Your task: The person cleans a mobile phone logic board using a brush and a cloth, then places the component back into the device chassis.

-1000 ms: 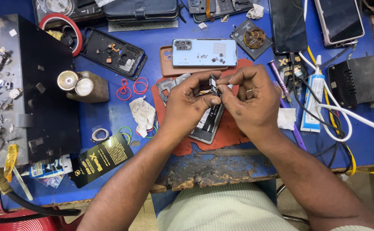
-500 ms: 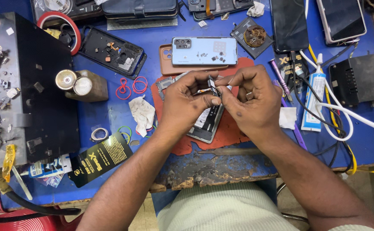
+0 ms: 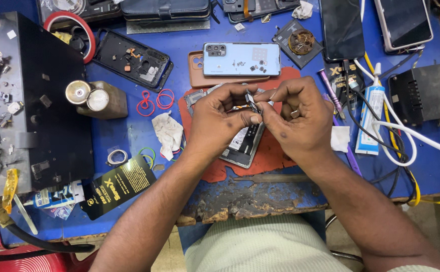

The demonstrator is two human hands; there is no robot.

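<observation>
- Pinching a small dark part (image 3: 250, 99) between fingertips of left hand (image 3: 219, 117) and right hand (image 3: 296, 117), both closed on it, just above the opened phone (image 3: 240, 143).
- Seemingly working the part free or lining it up.
- Resting that phone on the red mat (image 3: 275, 153), on the blue tabletop (image 3: 129, 133).
- Calling next for fine, steady fingertip control.
- Lying just beyond: pale blue back cover (image 3: 241, 59).
</observation>
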